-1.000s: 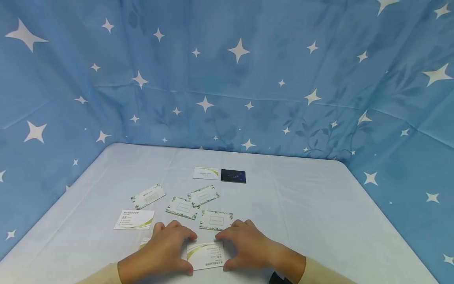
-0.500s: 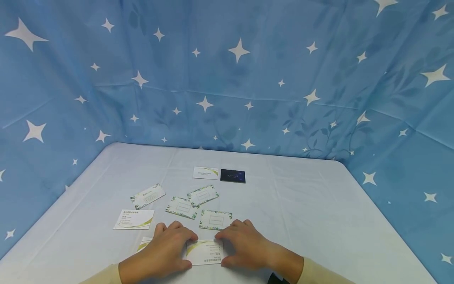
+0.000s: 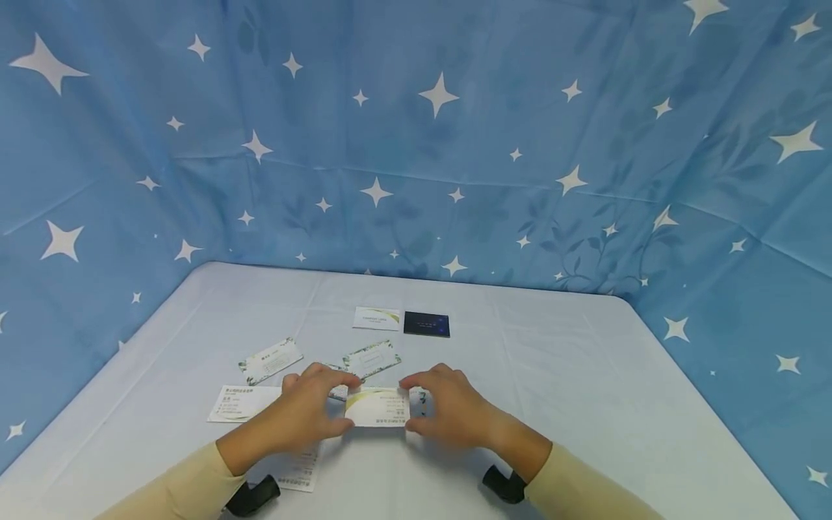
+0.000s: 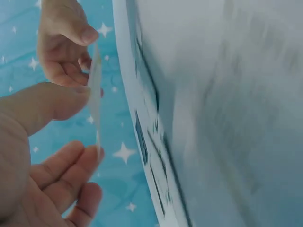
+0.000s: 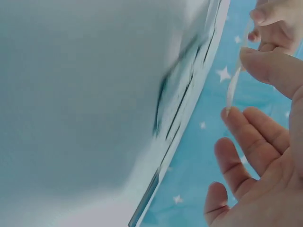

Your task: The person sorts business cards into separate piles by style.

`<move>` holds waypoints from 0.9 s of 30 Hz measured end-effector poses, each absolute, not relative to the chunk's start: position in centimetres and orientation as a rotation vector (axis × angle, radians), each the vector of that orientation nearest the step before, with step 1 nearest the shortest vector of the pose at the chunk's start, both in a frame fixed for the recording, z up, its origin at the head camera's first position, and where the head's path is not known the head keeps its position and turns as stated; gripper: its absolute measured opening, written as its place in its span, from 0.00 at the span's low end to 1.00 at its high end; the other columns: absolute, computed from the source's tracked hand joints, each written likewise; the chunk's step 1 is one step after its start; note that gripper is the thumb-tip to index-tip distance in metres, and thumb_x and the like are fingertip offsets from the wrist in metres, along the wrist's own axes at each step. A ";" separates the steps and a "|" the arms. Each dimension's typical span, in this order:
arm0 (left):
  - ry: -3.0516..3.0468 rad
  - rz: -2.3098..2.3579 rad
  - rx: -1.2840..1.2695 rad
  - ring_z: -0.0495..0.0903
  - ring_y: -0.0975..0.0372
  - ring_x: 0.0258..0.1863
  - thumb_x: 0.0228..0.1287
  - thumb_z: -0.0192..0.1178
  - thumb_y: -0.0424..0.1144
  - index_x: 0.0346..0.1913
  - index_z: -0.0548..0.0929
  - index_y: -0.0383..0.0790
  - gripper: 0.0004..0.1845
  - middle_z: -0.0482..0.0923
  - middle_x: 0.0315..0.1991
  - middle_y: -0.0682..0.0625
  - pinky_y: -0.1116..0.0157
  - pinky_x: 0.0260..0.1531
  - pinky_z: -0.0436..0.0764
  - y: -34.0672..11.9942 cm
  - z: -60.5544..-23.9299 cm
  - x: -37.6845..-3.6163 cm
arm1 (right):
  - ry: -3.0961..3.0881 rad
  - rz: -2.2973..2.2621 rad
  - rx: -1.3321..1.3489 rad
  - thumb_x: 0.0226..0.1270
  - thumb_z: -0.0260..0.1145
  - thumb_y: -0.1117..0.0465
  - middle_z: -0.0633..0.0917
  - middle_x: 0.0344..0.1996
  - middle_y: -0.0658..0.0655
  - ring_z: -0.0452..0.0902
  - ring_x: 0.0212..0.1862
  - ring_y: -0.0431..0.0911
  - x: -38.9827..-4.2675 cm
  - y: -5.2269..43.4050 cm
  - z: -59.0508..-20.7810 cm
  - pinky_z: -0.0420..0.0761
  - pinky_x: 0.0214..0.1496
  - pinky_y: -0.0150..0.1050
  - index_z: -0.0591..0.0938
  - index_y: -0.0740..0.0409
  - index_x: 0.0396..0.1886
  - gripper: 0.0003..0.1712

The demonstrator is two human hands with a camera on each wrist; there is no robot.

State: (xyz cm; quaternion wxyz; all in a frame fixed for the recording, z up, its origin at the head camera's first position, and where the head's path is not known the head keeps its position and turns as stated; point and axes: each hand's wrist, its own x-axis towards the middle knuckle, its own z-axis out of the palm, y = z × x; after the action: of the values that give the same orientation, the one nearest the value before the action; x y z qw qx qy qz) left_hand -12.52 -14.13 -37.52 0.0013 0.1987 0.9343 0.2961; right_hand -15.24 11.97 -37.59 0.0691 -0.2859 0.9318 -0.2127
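Note:
Both hands hold one white business card (image 3: pixel 377 408) with a green and yellow swoosh, lifted above the table. My left hand (image 3: pixel 334 404) pinches its left edge between thumb and fingers. On the card's right edge my right hand (image 3: pixel 419 404) pinches in the same way. The left wrist view shows the card (image 4: pixel 96 94) edge-on between my left thumb and fingers, with the right hand (image 4: pixel 66 42) beyond it. From the right wrist view the card (image 5: pixel 234 85) is a thin edge by my right thumb.
Several other cards lie on the pale table (image 3: pixel 572 375): a leaf-bordered card (image 3: pixel 372 357), a tilted card (image 3: pixel 266 359), a swoosh card (image 3: pixel 237 403), a white card (image 3: pixel 377 318) and a dark card (image 3: pixel 426 323) farther back. One more card (image 3: pixel 295 469) lies by my left forearm. Blue star cloth (image 3: pixel 416 144) surrounds the table.
Both hands have raised the swoosh card off the table's near edge and carried it forward over the leaf-bordered cards. A card by the left forearm has come into view.

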 end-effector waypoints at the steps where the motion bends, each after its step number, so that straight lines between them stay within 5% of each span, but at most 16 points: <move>1: 2.938 0.931 0.622 0.71 0.58 0.58 0.52 0.77 0.40 0.57 0.83 0.46 0.27 0.78 0.51 0.60 0.49 0.49 0.59 -14.2 -37.4 -13.1 | 2.808 -0.664 -0.852 0.60 0.75 0.49 0.81 0.55 0.50 0.70 0.55 0.47 -15.7 12.0 -37.5 0.69 0.57 0.51 0.80 0.49 0.64 0.32; 15: 2.968 0.807 0.651 0.69 0.49 0.61 0.62 0.72 0.41 0.65 0.79 0.43 0.28 0.78 0.57 0.46 0.44 0.56 0.59 -14.9 -37.5 -23.2 | 2.909 -0.701 -0.751 0.65 0.73 0.51 0.77 0.61 0.55 0.68 0.61 0.55 -24.5 10.6 -37.5 0.68 0.62 0.55 0.77 0.50 0.67 0.32; 21: 2.948 0.703 0.587 0.77 0.53 0.50 0.65 0.69 0.41 0.67 0.77 0.43 0.28 0.83 0.50 0.50 0.46 0.54 0.62 -14.8 -37.7 -26.5 | 2.888 -0.688 -0.685 0.67 0.70 0.51 0.77 0.61 0.57 0.67 0.62 0.55 -27.3 9.6 -37.9 0.66 0.64 0.54 0.76 0.51 0.69 0.32; 27: 2.928 0.638 0.553 0.73 0.49 0.63 0.68 0.67 0.41 0.68 0.76 0.43 0.27 0.78 0.62 0.48 0.44 0.61 0.60 -14.4 -37.5 -28.7 | 2.903 -0.669 -0.558 0.67 0.70 0.50 0.76 0.61 0.58 0.67 0.60 0.56 -29.2 9.0 -38.1 0.66 0.63 0.54 0.76 0.48 0.69 0.32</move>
State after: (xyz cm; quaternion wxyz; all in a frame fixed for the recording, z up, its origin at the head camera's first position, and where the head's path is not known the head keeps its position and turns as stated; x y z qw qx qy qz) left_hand -28.71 -14.43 -37.48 0.0472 0.1813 0.9598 0.2091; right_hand -29.20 8.97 -38.12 0.0556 -0.1837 0.9564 -0.2203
